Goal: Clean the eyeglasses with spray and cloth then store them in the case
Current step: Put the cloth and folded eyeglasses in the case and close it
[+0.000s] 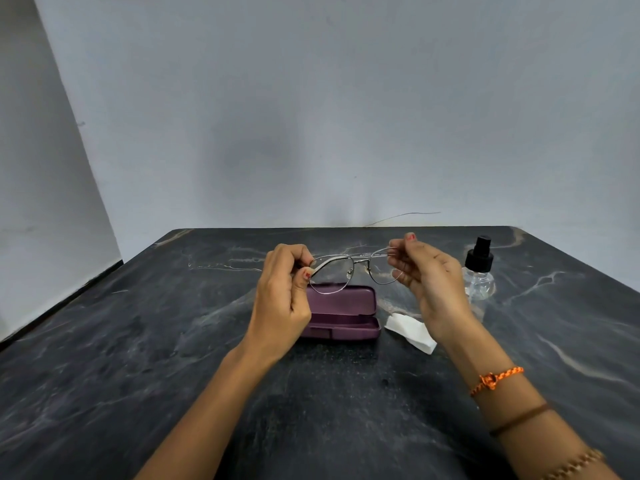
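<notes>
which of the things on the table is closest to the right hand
The white cloth, lying just under the right hand; the spray bottle and purple case sit farther off.

left hand [282, 299]: bare, no sleeve — red polish on the nails
right hand [431, 282]: bare, red polish on the nails
right wrist: braided orange thread band [496, 378], thin brown band [519, 418] — a beaded bracelet [575, 463] lower on the forearm

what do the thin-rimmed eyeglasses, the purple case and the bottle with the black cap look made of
Thin-rimmed eyeglasses: likely metal; slim, silvery wire frame, clear lenses.
Open purple hard case: probably plastic or leatherette over a rigid shell; smooth matte surface.
Spray bottle: clear plastic or glass body, see-through with glints; black plastic-looking cap.
</notes>
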